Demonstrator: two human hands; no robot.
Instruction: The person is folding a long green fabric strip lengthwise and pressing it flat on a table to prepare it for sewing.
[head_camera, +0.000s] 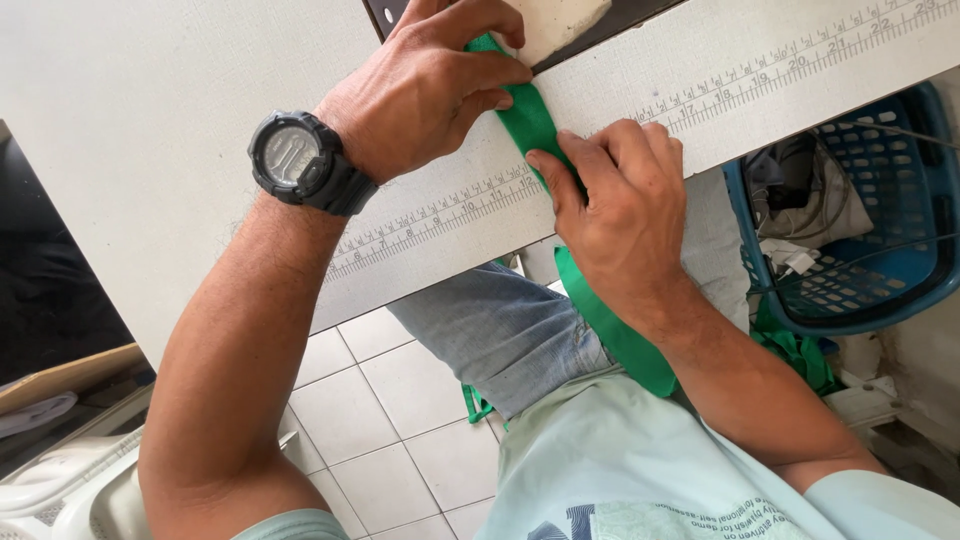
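A green fabric strip (528, 120) lies across the white table (150, 120), over a printed ruler scale (440, 215) along the table's near edge. My left hand (425, 85), with a black digital watch (300, 160) on its wrist, presses the strip's far part near a dark plate (385, 12) and a pale block (555, 20). My right hand (625, 205) pins the strip at the table edge with its fingers flat. The rest of the strip (610, 330) hangs down under my right forearm toward my lap.
A blue plastic basket (870, 290) with cloth and cords stands at the right below the table. More green strips (800, 350) lie beside it. White floor tiles (390, 430) show beneath my jeans-clad leg. A white plastic object (60, 490) sits at lower left.
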